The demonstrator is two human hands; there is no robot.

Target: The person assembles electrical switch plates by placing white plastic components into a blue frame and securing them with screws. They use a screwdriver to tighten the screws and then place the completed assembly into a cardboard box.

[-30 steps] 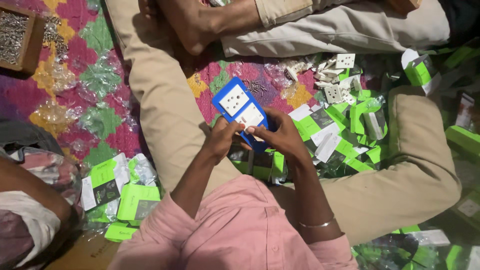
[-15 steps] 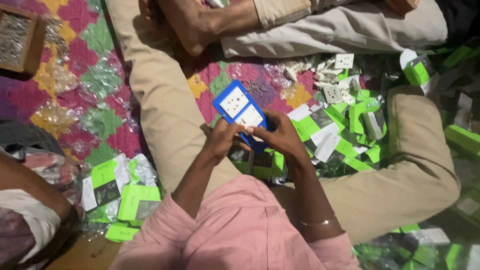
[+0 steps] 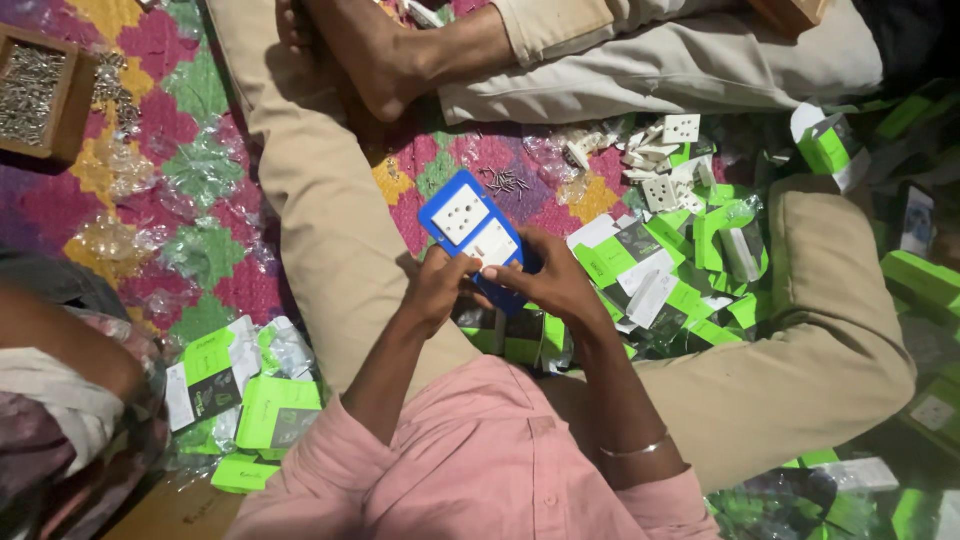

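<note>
**Both hands on a blue socket board**

The person sat cross-legged on a colourful mat [image 3: 150, 60], and both hands met over the lap. The left hand [image 3: 440, 285] was closed around the near left edge of a blue board [image 3: 475, 232] with white socket plates on its face. The right hand [image 3: 555, 285] held the near right end of the same board, with the fingers curled under it and the thumb on top. The board was tilted, its far corner pointing away over the mat, just above the left knee. A small white part seemed to sit between the two thumbs, but the view was too small to be sure.

A little heap of screws [image 3: 505, 180] lay on the mat just beyond the board. To the right, between the legs, green and white boxes [image 3: 640, 255] were piled close to the right hand, and loose white sockets [image 3: 665, 165] lay further away. More green boxes [image 3: 275, 410] lay beside the left thigh. A wooden tray [image 3: 72, 105] with screws stood at the far left, well apart. A thin bangle [image 3: 632, 448] was on the right wrist. Another person's bare foot [image 3: 365, 55] rested at the top.
</note>
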